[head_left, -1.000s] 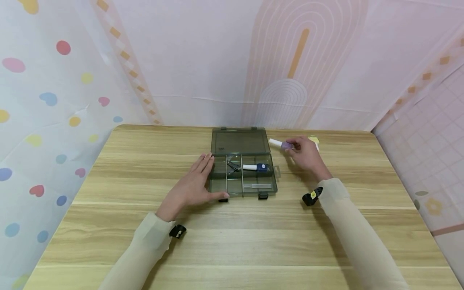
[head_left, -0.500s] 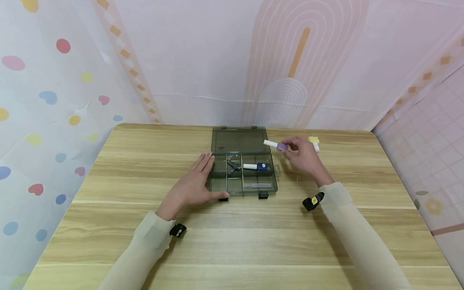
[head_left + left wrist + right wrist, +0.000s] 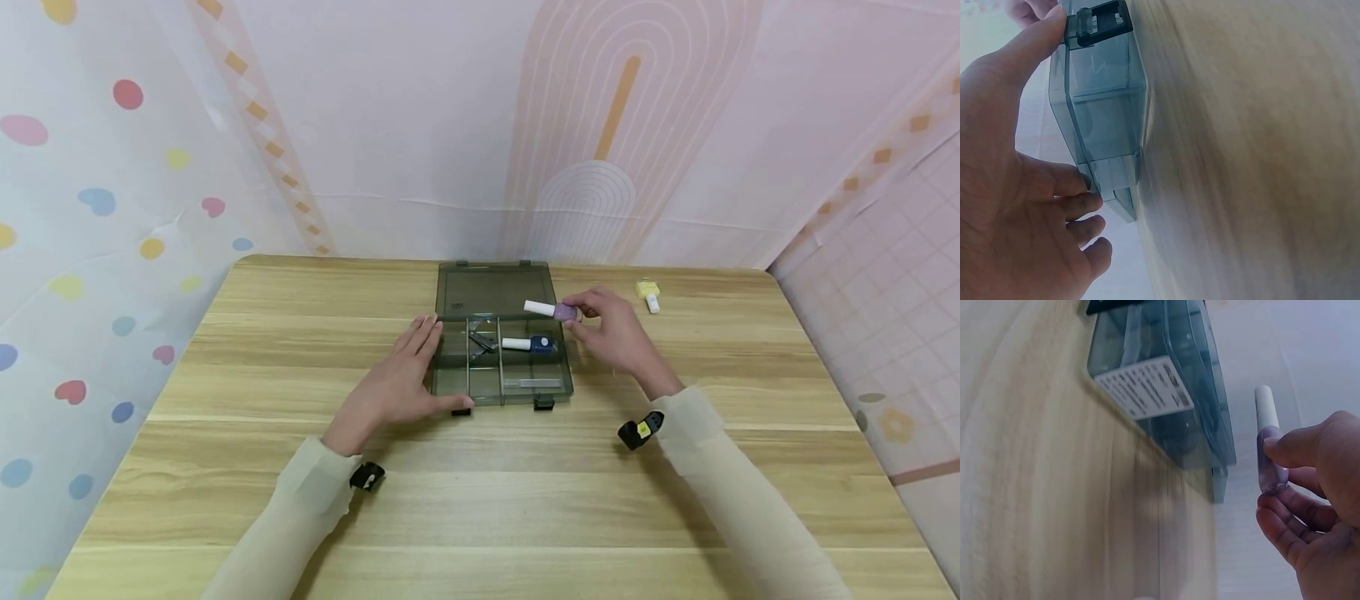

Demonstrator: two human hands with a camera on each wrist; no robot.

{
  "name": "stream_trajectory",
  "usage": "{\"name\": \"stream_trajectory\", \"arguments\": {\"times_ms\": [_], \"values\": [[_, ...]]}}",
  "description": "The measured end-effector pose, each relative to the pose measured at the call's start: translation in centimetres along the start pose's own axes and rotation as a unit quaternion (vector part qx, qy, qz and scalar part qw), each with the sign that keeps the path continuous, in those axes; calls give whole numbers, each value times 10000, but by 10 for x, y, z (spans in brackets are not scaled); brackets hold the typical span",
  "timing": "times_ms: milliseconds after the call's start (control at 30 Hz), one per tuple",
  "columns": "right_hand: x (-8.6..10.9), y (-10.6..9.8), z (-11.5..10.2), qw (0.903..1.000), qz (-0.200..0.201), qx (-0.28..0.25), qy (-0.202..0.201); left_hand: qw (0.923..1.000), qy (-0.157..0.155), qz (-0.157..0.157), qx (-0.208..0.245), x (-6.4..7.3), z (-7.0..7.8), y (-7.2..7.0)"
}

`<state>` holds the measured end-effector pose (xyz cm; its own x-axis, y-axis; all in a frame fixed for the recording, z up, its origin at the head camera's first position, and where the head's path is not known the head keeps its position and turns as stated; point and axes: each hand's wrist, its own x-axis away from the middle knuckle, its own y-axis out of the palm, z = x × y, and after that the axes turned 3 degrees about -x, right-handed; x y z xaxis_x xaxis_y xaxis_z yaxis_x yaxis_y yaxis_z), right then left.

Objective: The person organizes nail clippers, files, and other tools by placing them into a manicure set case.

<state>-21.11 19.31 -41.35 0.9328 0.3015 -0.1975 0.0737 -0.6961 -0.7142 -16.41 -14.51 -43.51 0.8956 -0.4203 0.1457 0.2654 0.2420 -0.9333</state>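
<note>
My right hand point(image 3: 615, 337) pinches a purple nail polish bottle point(image 3: 564, 312) with a white cap between thumb and fingers. The bottle is held lengthwise over the hinge side of a smoky clear compartment box point(image 3: 450, 385), its cap pointing left in the head view. The box's lid point(image 3: 491, 290) lies folded back. Across the box's left side spreads my left hand point(image 3: 397, 383), thumb at the front latch point(image 3: 1105, 24) and fingertips along the edge. Inside sit a dark blue nail polish bottle point(image 3: 542, 345), a small dark metal tool point(image 3: 483, 342) with splayed arms, and a clear strip point(image 3: 534, 383).
A yellow nail polish bottle point(image 3: 648, 292) with a white cap lies at the back right of the wooden table point(image 3: 480, 517). Patterned cloth point(image 3: 405, 125) hangs behind the table. A printed label point(image 3: 1146, 387) shows on the box's side in the right wrist view.
My right hand has carried the purple nail polish bottle leftward and toward me, from beside the lid to over the box. My left hand has stayed in place.
</note>
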Motion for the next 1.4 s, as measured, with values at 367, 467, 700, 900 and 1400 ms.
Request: {"name": "stream_trajectory", "arguments": {"times_ms": [367,467,700,900,1400], "values": [[1,11,-10,9997,-178,51,-182,10000,-19,12,-24,0,-2,1],[1,13,-9,9995,-256,37,-167,10000,8,21,-42,0,-2,1],[4,12,-8,9998,-175,-61,-104,10000,64,68,-31,0,0,0],[5,7,-3,9999,-114,1,-59,10000,49,66,-26,1,0,0],[7,-12,17,9995,18,77,319,10000,-4,8,-3,0,-1,1]]}}
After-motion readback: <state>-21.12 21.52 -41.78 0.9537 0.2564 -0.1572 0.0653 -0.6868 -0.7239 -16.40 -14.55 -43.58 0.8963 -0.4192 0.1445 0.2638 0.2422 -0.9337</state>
